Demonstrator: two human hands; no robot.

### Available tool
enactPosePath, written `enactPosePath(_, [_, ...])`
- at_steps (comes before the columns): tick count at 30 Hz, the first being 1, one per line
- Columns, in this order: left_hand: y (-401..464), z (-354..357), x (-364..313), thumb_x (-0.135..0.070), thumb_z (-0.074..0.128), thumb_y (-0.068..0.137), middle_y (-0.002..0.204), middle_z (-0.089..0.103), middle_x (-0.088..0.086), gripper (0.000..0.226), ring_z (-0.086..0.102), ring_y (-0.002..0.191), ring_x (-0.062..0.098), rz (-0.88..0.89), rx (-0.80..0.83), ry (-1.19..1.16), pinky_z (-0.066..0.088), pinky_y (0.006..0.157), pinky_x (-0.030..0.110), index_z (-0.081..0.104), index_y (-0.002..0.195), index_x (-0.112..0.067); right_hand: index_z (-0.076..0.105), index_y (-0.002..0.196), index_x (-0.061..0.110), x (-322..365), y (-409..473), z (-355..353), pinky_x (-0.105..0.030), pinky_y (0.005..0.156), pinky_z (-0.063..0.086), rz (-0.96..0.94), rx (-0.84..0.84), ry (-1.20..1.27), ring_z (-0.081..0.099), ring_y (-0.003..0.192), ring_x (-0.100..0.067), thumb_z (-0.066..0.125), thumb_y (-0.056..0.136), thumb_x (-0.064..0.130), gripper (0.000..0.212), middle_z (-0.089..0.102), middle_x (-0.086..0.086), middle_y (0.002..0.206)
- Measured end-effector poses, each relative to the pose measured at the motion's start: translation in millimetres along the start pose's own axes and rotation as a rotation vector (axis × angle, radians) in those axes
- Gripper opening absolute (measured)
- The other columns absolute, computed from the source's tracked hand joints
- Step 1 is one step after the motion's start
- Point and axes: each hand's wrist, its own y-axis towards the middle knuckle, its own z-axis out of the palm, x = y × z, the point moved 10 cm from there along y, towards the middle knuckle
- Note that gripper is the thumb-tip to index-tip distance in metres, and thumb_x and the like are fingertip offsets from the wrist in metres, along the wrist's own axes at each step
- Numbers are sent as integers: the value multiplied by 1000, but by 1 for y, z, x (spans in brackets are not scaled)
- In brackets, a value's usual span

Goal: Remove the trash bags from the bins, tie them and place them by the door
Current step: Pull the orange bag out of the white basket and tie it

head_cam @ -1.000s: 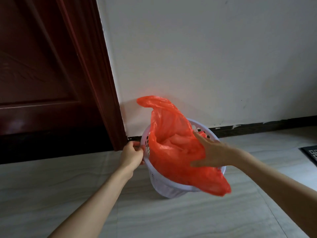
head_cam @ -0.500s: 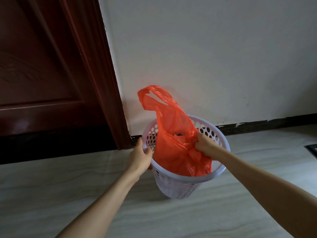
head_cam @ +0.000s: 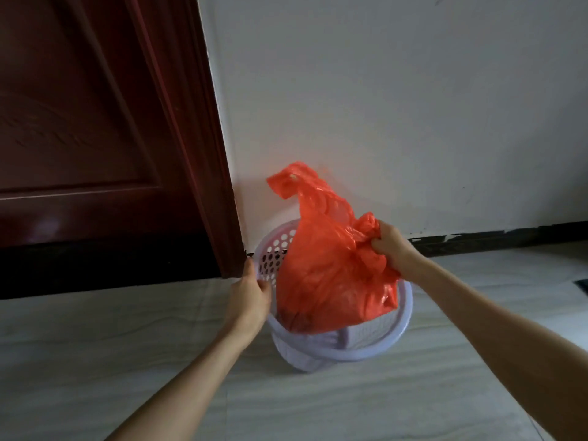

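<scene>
An orange plastic trash bag (head_cam: 321, 278) hangs half out of a white perforated bin (head_cam: 375, 345) that stands on the floor against the wall. My right hand (head_cam: 393, 246) is closed on a bunched part of the bag's top and holds it above the bin's rim. One bag handle sticks up loose toward the wall. My left hand (head_cam: 251, 294) grips the bin's left rim. The bag's bottom is still inside the bin.
A dark red wooden door (head_cam: 79, 138) and its frame (head_cam: 203, 154) stand just left of the bin. A white wall (head_cam: 413, 106) with a dark baseboard (head_cam: 493, 238) runs behind. The floor (head_cam: 95, 345) is pale marbled tile. A dark mat corner (head_cam: 582, 284) shows at far right.
My right hand has gathered the bag's top and lifted the bag up out of the bin. My left hand stays on the bin's rim.
</scene>
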Motion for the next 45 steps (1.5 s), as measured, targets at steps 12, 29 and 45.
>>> enactPosePath(12, [23,13,2,-31,35,98,116,64,18,36,64,99,31,-114,398,-29,44,71,30,59,117,-10,54,96,-2,99,-31,-40,-45,73,45,-301,-221,-159,59,90,-44,42,72,4,27,64,-27,91])
enactPosePath(29, [15,-376,8,-34,82,63,155,16,-3,118,20,141,8,205,-522,-457,17,117,30,2,148,-29,52,76,20,337,-105,49,-13,60,38,-936,18,141,52,68,-4,38,60,6,26,57,8,68])
enactPosePath(45, [-36,-433,190,-21,53,93,104,48,0,9,54,97,17,15,-716,-397,42,90,18,58,89,-15,22,147,27,288,-93,309,-29,94,48,-590,602,-1106,54,119,-25,49,85,13,68,47,-10,139])
